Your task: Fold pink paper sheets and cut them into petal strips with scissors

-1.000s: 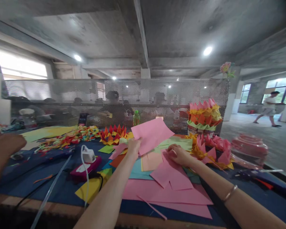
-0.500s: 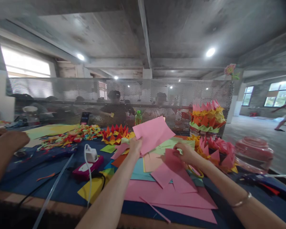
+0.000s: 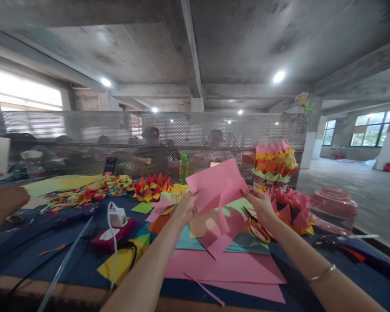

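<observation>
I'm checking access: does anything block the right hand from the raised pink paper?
Nothing visible does: the right hand is at the right edge of the pink paper. The yellow-handled scissors lie below that hand, not in between.

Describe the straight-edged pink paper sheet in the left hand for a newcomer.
Find the table with the dark blue cover, in front of the grey perforated screen. Over its middle, the bare left hand pinches the pink paper sheet at its lower left. Unlike the flat pink sheets nearer the table's front edge, it is raised and tilted.
</observation>
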Demonstrator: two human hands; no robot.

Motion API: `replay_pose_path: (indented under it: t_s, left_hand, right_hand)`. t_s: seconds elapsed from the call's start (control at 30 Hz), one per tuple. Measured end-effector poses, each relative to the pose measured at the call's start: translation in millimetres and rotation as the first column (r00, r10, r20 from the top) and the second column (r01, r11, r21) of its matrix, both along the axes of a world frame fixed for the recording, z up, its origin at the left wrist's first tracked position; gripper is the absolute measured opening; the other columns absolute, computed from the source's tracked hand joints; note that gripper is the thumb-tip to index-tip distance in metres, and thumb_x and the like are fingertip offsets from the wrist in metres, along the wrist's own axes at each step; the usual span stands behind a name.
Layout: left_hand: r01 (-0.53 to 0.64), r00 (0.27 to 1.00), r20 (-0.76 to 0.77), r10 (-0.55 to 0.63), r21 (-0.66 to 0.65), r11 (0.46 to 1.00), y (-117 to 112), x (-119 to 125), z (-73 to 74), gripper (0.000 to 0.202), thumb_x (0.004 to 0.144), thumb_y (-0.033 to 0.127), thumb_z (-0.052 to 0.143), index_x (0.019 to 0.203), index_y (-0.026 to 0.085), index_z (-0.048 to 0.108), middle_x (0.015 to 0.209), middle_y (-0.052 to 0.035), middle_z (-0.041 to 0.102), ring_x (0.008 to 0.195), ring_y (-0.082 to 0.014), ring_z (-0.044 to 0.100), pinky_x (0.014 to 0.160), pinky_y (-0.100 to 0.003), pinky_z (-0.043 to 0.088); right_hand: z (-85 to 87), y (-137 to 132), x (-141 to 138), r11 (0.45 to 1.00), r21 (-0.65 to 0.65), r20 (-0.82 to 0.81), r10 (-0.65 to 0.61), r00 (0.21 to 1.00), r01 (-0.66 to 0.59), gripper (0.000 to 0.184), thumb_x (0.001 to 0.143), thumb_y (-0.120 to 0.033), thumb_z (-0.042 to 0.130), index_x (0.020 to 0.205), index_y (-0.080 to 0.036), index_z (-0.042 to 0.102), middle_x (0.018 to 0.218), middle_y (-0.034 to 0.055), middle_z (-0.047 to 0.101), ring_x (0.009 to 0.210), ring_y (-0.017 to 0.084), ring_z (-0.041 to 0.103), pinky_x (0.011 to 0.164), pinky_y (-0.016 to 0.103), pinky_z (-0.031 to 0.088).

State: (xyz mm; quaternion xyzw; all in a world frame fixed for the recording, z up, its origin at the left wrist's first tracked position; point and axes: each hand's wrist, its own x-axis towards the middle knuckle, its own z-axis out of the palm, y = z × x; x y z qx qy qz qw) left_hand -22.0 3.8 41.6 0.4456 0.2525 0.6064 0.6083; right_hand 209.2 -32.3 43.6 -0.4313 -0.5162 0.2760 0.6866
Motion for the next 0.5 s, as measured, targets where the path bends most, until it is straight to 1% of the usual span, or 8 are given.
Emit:
replay_pose_path:
  t_s: [0.1, 0.17, 0.23, 0.3, 0.37, 0.43, 0.47, 0.5]
  left_hand:
    - [0.034, 0.999, 0.025, -0.034, 0.006, 0.999, 0, 1, -1.0, 0.017, 0.064, 0.016, 0.074, 0.079, 0.013, 0.067, 0.068, -0.0041, 0.071, 0.06, -0.0151, 0.065, 0.057, -0.022, 0.05]
    - [0.055, 0.997, 0.053, -0.056, 0.017, 0.998, 0, 1, -2.0, 0.017, 0.065, 0.016, 0.074, 0.08, 0.013, 0.067, 0.075, -0.0055, 0.072, 0.066, -0.0156, 0.067, 0.063, -0.022, 0.051]
    - [0.085, 0.994, 0.07, -0.085, 0.014, 0.996, -1, 1, -2.5, 0.021, 0.065, 0.016, 0.073, 0.085, 0.013, 0.067, 0.084, -0.0073, 0.073, 0.074, -0.0175, 0.068, 0.07, -0.025, 0.053]
    - [0.139, 0.989, 0.049, -0.138, -0.016, 0.99, -3, 1, -2.4, 0.026, 0.068, 0.02, 0.072, 0.092, 0.012, 0.067, 0.089, -0.009, 0.073, 0.078, -0.0203, 0.068, 0.075, -0.029, 0.053]
    - [0.222, 0.975, 0.0, -0.223, -0.106, 0.969, -6, 1, -1.9, 0.031, 0.072, 0.031, 0.07, 0.096, 0.012, 0.066, 0.09, -0.0118, 0.073, 0.08, -0.0245, 0.069, 0.076, -0.035, 0.053]
    - [0.344, 0.936, -0.008, -0.353, -0.206, 0.916, -9, 1, -0.3, 0.043, 0.076, 0.046, 0.063, 0.1, 0.011, 0.065, 0.095, -0.0154, 0.072, 0.087, -0.0294, 0.068, 0.08, -0.042, 0.052]
    - [0.4, 0.913, 0.017, -0.407, -0.22, 0.89, -11, 1, 1.3, 0.05, 0.077, 0.053, 0.059, 0.104, 0.011, 0.064, 0.1, -0.0165, 0.07, 0.094, -0.0309, 0.066, 0.083, -0.044, 0.051]
    - [0.443, 0.896, 0.052, -0.442, -0.199, 0.874, -14, 1, 3.4, 0.056, 0.078, 0.059, 0.055, 0.107, 0.012, 0.063, 0.106, -0.0168, 0.069, 0.1, -0.0316, 0.064, 0.086, -0.046, 0.05]
  right_hand:
    - [3.0, -2, 0, 0.996, -0.047, -0.084, 0.068, 0.994, -0.073, 0.033, 0.053, -0.045, 0.08, 0.066, -0.02, 0.062, 0.062, 0.0017, 0.066, 0.055, 0.016, 0.06, 0.05, 0.026, 0.047]
    - [3.2, -3, -3, 0.992, -0.069, -0.134, 0.098, 0.986, -0.108, 0.032, 0.053, -0.042, 0.08, 0.065, -0.02, 0.059, 0.059, 0.0007, 0.065, 0.05, 0.015, 0.058, 0.047, 0.026, 0.046]
    - [1.6, -2, -6, 0.99, -0.08, -0.173, 0.101, 0.98, -0.116, 0.032, 0.055, -0.04, 0.078, 0.063, -0.021, 0.055, 0.054, -0.002, 0.061, 0.044, 0.012, 0.054, 0.043, 0.024, 0.043]
    - [-1.1, 0, -8, 0.992, -0.078, -0.193, 0.078, 0.978, -0.094, 0.032, 0.057, -0.039, 0.077, 0.061, -0.021, 0.051, 0.048, -0.005, 0.056, 0.039, 0.01, 0.048, 0.039, 0.022, 0.039]
    - [-3.7, 2, -7, 0.996, -0.067, -0.193, 0.038, 0.98, -0.052, 0.032, 0.058, -0.037, 0.077, 0.059, -0.02, 0.049, 0.045, -0.0066, 0.052, 0.037, 0.008, 0.044, 0.036, 0.02, 0.034]
    - [-5.4, 4, -5, 0.999, -0.047, -0.182, -0.003, 0.983, -0.005, 0.03, 0.059, -0.036, 0.076, 0.059, -0.02, 0.05, 0.045, -0.0068, 0.051, 0.038, 0.008, 0.043, 0.036, 0.02, 0.032]
    - [-5.9, 4, -3, 0.999, -0.035, -0.176, -0.021, 0.984, 0.015, 0.029, 0.059, -0.035, 0.075, 0.06, -0.02, 0.05, 0.046, -0.0069, 0.051, 0.039, 0.008, 0.044, 0.036, 0.02, 0.032]
    - [-6.1, 5, -2, 0.999, -0.023, -0.17, -0.037, 0.985, 0.033, 0.028, 0.059, -0.035, 0.075, 0.06, -0.02, 0.051, 0.046, -0.0068, 0.051, 0.039, 0.008, 0.044, 0.037, 0.02, 0.032]
